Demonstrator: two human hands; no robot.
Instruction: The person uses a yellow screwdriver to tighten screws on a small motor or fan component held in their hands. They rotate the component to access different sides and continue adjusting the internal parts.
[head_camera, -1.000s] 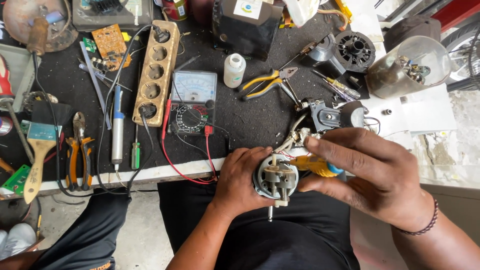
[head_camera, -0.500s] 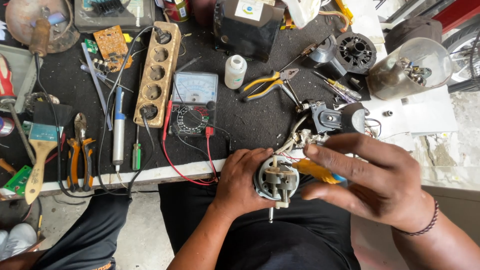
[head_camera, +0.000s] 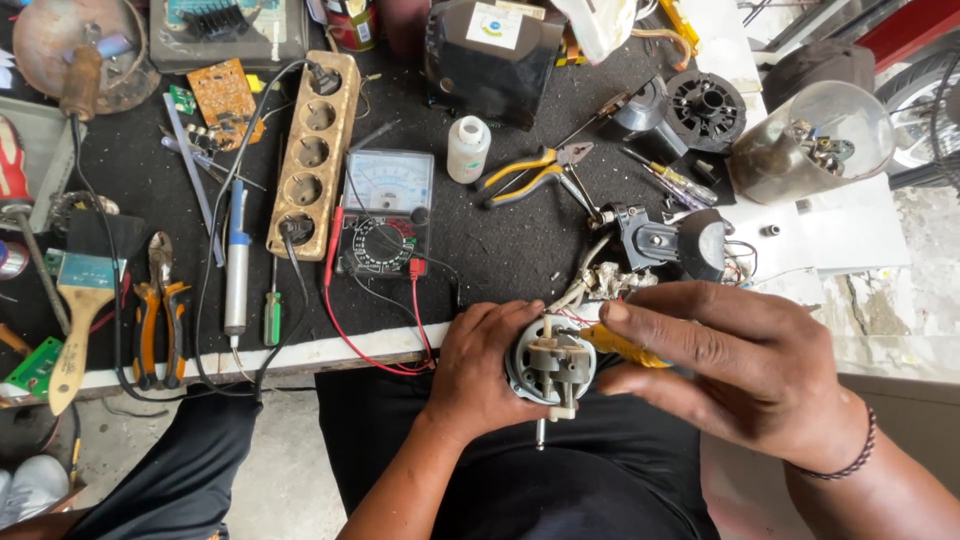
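Since the earlier frame the right hand (head_camera: 745, 375) has shifted little; its fingers have lowered slightly over the small motor (head_camera: 550, 365), and the motor has stayed in place at the desk (head_camera: 520, 250) edge, above the person's lap. The left hand (head_camera: 480, 365) is curled around the motor's left side, fingers wrapped closed on the round housing, with the shaft pointing down below the grip. The right hand is partly closed, thumb and forefinger pinched on a yellow-handled screwdriver (head_camera: 622, 346) whose tip meets the motor's top right; the remaining fingers are loosely bent. Thin wires run from the motor up to a black fan part (head_camera: 665, 240) on the desk. Behind the hands lie an analogue multimeter (head_camera: 385, 212) with red and black leads, a 5-socket power strip (head_camera: 310, 150), yellow-handled pliers (head_camera: 535, 170) and a small white bottle (head_camera: 468, 148).
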